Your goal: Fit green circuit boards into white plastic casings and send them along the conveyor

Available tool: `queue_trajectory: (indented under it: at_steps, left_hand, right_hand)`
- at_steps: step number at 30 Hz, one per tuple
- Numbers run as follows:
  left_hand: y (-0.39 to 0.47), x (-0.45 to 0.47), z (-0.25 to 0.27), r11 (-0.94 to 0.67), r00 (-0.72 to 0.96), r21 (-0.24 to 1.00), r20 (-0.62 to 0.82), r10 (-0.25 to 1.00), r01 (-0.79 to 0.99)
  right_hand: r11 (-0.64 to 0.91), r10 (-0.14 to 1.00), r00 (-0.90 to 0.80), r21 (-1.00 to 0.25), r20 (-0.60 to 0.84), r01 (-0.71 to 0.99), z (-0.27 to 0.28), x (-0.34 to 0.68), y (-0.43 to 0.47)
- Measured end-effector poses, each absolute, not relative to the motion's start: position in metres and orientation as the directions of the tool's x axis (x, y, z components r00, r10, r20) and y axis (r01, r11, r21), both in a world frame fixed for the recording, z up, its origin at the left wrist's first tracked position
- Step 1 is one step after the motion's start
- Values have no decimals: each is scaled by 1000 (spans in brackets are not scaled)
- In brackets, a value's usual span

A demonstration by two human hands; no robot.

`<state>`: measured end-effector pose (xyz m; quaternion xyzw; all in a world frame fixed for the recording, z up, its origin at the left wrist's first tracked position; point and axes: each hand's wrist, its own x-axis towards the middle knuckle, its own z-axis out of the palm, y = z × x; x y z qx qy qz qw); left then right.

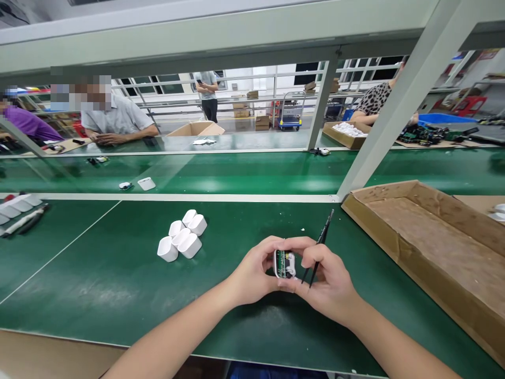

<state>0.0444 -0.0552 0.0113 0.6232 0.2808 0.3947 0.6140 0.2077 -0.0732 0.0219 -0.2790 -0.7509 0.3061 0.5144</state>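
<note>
Between both hands, above the green tabletop (130, 295), sits a small white housing (284, 264) with a green circuit board and some wires showing inside. My left hand (258, 271) grips it from the left, fingers closed round its side. My right hand (329, 281) steadies its right side with the fingertips and also holds black tweezers (324, 231), tilted, with one end up and the two prongs down by the palm. To the left, several white plastic housings (189, 245) stand in a cluster on the tabletop.
A shallow cardboard box (426, 237) takes up the right side. A slanted metal post (398, 100) rises behind it. Past a white rail (236, 197) runs a green belt (236, 171) with a white housing (147, 183) on it. Other people sit and stand across.
</note>
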Motion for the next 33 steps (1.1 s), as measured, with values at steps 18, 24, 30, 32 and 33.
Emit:
queue_trajectory:
  at_steps: [18,24,30,32,33]
  left_hand:
    - [-51,41,0,-583,358,760,479,802,288]
    - [-46,43,-2,-471,355,801,346,868,369]
    - [-32,34,-1,-263,399,760,6,917,594]
    - [-31,31,7,-304,383,741,69,921,599]
    - [-33,30,13,-333,366,745,128,922,578]
  right_hand:
    - [282,941,-251,-937,227,208,21,206,-58]
    - [250,955,-236,-917,180,311,10,208,-42]
    - [285,957,-172,-877,235,387,-4,218,-22]
    - [281,959,-121,-801,257,529,-8,219,-16]
    - [277,958,-109,-764,263,582,-9,219,-13]
